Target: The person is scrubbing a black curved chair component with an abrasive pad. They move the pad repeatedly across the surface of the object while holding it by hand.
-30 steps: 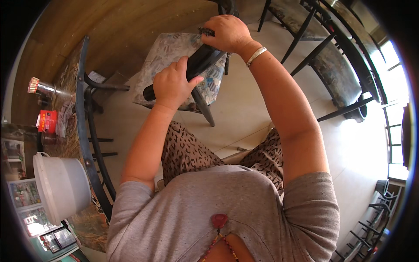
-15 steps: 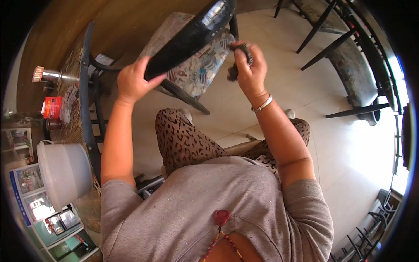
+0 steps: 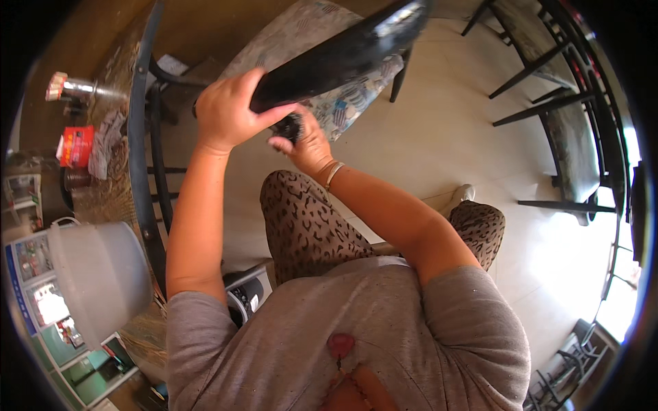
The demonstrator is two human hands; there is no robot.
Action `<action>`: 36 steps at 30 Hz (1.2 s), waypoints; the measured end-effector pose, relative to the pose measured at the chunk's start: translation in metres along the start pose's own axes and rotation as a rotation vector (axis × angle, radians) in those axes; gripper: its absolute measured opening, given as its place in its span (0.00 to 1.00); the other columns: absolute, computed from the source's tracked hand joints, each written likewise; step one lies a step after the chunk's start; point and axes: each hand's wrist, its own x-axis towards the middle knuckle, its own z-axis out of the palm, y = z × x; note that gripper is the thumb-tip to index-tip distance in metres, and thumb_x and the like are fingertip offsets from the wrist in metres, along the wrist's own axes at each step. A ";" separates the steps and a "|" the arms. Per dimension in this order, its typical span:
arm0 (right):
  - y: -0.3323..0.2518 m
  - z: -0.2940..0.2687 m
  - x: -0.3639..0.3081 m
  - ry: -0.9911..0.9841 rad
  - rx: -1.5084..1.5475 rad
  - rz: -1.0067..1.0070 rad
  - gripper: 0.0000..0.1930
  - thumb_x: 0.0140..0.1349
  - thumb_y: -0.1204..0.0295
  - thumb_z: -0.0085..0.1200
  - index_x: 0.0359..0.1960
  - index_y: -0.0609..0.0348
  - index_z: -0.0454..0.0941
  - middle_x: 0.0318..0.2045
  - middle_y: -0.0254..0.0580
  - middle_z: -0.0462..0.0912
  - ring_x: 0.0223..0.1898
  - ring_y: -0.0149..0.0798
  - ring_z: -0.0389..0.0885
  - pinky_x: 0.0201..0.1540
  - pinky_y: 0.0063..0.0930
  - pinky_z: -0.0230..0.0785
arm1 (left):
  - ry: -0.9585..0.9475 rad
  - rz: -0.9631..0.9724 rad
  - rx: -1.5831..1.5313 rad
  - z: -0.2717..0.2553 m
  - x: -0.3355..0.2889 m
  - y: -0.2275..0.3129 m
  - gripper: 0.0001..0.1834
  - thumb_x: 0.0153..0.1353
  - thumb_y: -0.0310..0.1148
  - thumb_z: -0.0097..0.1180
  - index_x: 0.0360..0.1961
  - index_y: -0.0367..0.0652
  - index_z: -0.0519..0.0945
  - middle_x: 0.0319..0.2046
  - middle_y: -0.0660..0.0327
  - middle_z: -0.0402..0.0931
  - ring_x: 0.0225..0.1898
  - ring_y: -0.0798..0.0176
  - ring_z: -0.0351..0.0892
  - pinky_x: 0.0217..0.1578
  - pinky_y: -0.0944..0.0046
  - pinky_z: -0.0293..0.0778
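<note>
A long, curved, glossy black chair backrest slants up and away in front of me. My left hand grips its near lower end, thumb along the lower edge. Under and behind it shows the chair's seat, covered in a patchwork print. My right hand is just below the left hand, beside the backrest's lower end. Its fingers are closed on a dark, wiry scourer, partly hidden by the fingers. Whether the scourer touches the backrest I cannot tell.
To the left, a table holds a white plastic bucket, a red packet, a crumpled grey cloth and a holder of sticks. Black-legged chairs with patterned seats stand at right on the pale tiled floor.
My right hand has swung left and down with the scourer, from right of the backrest to beside my left hand. The backrest and left hand sit slightly further right in view.
</note>
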 end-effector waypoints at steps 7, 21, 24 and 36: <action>0.004 0.003 0.007 -0.093 0.001 0.180 0.23 0.40 0.67 0.67 0.40 0.55 0.73 0.34 0.43 0.78 0.36 0.45 0.78 0.39 0.33 0.71 | 0.058 -0.077 -0.123 0.000 -0.004 -0.002 0.26 0.35 0.53 0.68 0.34 0.49 0.79 0.25 0.64 0.79 0.25 0.60 0.78 0.25 0.66 0.72; 0.022 0.009 0.013 -0.118 -0.034 0.277 0.22 0.37 0.62 0.67 0.34 0.57 0.73 0.31 0.44 0.80 0.32 0.45 0.78 0.38 0.33 0.71 | 0.060 -0.117 -0.128 0.007 -0.005 -0.006 0.28 0.35 0.56 0.67 0.35 0.50 0.79 0.26 0.63 0.79 0.26 0.58 0.78 0.26 0.63 0.72; 0.020 -0.001 0.012 -0.204 -0.139 0.201 0.22 0.36 0.61 0.67 0.34 0.56 0.74 0.34 0.44 0.79 0.35 0.47 0.78 0.40 0.35 0.70 | 0.063 -0.112 -0.101 0.002 -0.004 -0.002 0.27 0.37 0.57 0.64 0.36 0.51 0.78 0.26 0.65 0.79 0.28 0.58 0.78 0.27 0.60 0.72; 0.088 -0.095 -0.025 -0.290 -0.265 0.691 0.26 0.47 0.61 0.60 0.46 0.63 0.72 0.36 0.49 0.81 0.38 0.41 0.80 0.42 0.33 0.71 | -0.035 -0.153 -0.050 -0.001 0.001 0.007 0.30 0.34 0.54 0.69 0.37 0.48 0.79 0.30 0.62 0.79 0.32 0.57 0.79 0.32 0.63 0.74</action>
